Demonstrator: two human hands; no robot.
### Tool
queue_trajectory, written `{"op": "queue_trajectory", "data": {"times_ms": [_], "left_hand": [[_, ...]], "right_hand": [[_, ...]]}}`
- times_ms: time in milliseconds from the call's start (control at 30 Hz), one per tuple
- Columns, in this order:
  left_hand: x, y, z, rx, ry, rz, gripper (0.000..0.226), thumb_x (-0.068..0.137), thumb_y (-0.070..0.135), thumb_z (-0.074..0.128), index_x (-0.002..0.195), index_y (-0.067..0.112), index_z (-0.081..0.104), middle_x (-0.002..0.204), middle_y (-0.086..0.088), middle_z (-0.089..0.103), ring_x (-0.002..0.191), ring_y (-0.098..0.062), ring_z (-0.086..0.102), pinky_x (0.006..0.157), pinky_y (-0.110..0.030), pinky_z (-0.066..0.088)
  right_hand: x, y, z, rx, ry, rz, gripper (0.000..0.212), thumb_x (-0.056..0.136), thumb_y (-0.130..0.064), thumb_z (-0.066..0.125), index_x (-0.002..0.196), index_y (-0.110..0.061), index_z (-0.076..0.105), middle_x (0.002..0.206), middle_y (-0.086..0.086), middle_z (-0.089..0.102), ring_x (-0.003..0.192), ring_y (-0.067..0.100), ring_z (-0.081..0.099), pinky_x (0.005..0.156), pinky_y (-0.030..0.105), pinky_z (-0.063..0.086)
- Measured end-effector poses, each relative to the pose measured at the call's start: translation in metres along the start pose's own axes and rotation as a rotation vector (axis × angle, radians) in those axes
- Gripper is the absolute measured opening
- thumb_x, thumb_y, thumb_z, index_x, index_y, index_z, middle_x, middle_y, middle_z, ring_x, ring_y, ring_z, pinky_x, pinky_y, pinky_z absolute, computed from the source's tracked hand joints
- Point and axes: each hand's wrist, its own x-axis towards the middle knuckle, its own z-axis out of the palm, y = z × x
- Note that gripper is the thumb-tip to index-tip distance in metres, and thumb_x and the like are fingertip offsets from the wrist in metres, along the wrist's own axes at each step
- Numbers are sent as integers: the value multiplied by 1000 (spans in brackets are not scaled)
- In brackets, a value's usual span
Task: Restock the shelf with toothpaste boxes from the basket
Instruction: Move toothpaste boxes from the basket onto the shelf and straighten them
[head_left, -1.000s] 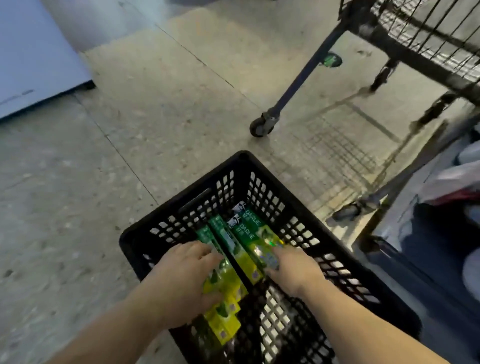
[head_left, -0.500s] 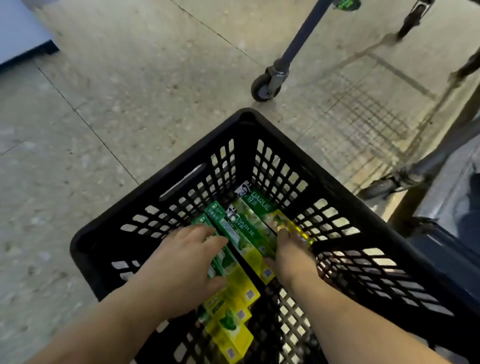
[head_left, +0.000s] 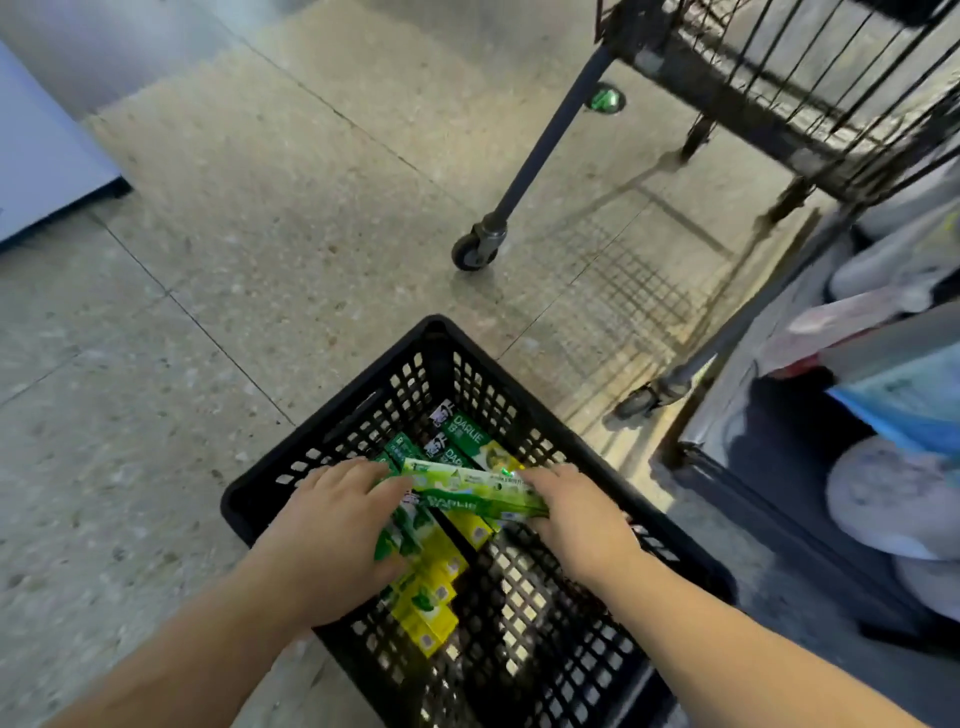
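While both hands grip it, the green-and-yellow toothpaste box (head_left: 475, 493) lies crosswise over the basket (head_left: 670, 553).

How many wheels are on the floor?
2: one wheel on the cart leg past the basket, another wheel right of the basket. Others may be hidden.

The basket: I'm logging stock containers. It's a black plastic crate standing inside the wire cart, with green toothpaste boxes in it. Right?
Not quite. The head view shows the black basket standing on the floor beside the wire cart, not inside it. It does hold green toothpaste boxes.
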Motion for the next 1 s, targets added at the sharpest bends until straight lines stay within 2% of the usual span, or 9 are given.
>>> {"op": "queue_trajectory", "data": {"times_ms": [133,233,367,533,667,733,867,933,1000], "left_hand": [[-53,26,-82,-20,38,36,84,76,62,57,146,33,22,153,2,23,142,-19,17,116,-36,16],[-92,54,-153,-9,77,99,87,69,61,53,146,30,25,152,0,26,140,-20,22,114,-35,20],[-143,101,-244,76,131,257,84,77,57,59,147,28,21,153,1,23,141,-21,19,114,-35,23],[-210,174,-349,139,229,459,85,70,56,68,142,28,32,145,0,36,132,-23,33,108,-35,30],[-257,252,-402,255,258,696,86,72,58,65,144,26,31,148,-1,34,136,-20,30,113,-29,24],[-279,293,-418,290,273,777,86,72,58,64,144,26,30,149,0,33,137,-19,29,113,-29,22],[-315,383,-431,340,315,919,87,73,60,62,145,28,27,148,5,32,137,-15,28,113,-28,23],[-335,435,-430,378,334,993,86,76,60,60,147,29,22,149,6,29,138,-15,26,112,-29,24],[-357,489,-426,379,330,1062,88,76,62,61,147,30,20,151,7,26,139,-15,23,113,-31,24]], "right_hand": [[-75,-32,-94,-34,27,-21,46,87,-24,63,131,-24,48,118,3,52,111,25,52,90,38,46],[-142,-62,-166,-58,82,3,42,86,-27,62,126,-26,50,115,4,55,108,27,55,86,40,49],[-241,-98,-255,-116,198,56,38,83,-24,62,120,-24,54,110,3,56,106,26,56,86,40,49],[-374,-122,-343,-51,355,185,32,79,-34,67,109,-29,56,102,0,55,102,25,57,82,39,50],[-487,-121,-384,-59,471,342,34,81,-29,66,113,-28,57,108,3,56,103,25,57,84,34,43],[-543,-113,-391,-48,532,425,33,79,-32,67,111,-31,57,106,1,57,101,25,58,81,33,45],[-648,-91,-397,-35,568,589,34,85,-25,65,117,-24,55,113,2,56,105,24,56,85,36,47],[-704,-76,-397,-11,600,668,32,85,-21,63,116,-25,55,115,1,56,104,24,57,84,35,47],[-758,-57,-394,24,644,739,41,87,-20,63,125,-28,53,122,-1,55,109,22,56,89,35,48]]}}
